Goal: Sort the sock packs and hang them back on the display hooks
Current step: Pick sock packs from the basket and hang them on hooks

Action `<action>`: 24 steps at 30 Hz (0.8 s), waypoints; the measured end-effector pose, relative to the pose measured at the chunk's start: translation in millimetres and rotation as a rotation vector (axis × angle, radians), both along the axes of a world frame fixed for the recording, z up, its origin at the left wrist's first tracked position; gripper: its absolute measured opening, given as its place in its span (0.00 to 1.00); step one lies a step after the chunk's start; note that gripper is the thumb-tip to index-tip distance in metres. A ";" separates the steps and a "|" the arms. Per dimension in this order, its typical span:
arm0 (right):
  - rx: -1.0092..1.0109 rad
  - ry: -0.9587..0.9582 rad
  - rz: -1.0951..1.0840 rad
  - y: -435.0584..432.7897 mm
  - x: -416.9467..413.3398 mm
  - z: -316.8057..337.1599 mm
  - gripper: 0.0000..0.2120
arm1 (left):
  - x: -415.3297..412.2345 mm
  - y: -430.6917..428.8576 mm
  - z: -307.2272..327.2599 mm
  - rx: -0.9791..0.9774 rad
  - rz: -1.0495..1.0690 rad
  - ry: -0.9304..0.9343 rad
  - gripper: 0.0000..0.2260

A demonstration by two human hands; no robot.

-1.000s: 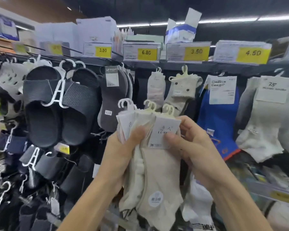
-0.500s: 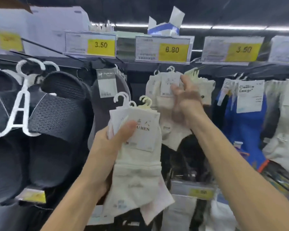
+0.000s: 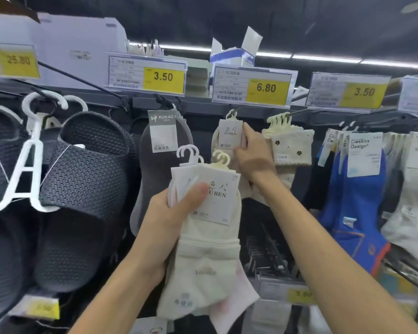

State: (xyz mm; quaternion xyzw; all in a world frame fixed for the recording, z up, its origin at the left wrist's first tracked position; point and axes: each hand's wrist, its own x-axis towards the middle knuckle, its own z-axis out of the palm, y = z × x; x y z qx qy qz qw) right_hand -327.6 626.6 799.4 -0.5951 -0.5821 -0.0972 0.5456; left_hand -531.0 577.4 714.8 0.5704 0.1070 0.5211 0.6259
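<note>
**One at the hook, the rest bundled**

A beige sock pack hangs upright, hanger at the display hook, right hand holding its card. The left hand grips a bundle of cream packs, hangers up.

A dark ceiling runs overhead, crossed by a bright strip light. Below it a dark shelf edge carries yellow price labels reading 25.80, 3.50, 6.80 and 3.50. White cardboard boxes and an opened blue-and-white box stand on top. At left, black perforated slippers hang on a white plastic hanger.
</note>
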 end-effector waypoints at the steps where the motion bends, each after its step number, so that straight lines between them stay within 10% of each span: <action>1: 0.040 -0.006 -0.017 -14.5 -4.7 -3.6 0.16 | -1.2 2.2 -0.6 0.000 -0.001 -0.016 0.18; 24: 0.028 0.341 0.679 -92.0 -18.9 -48.4 0.13 | 15.5 27.2 0.2 0.165 -0.079 -0.155 0.15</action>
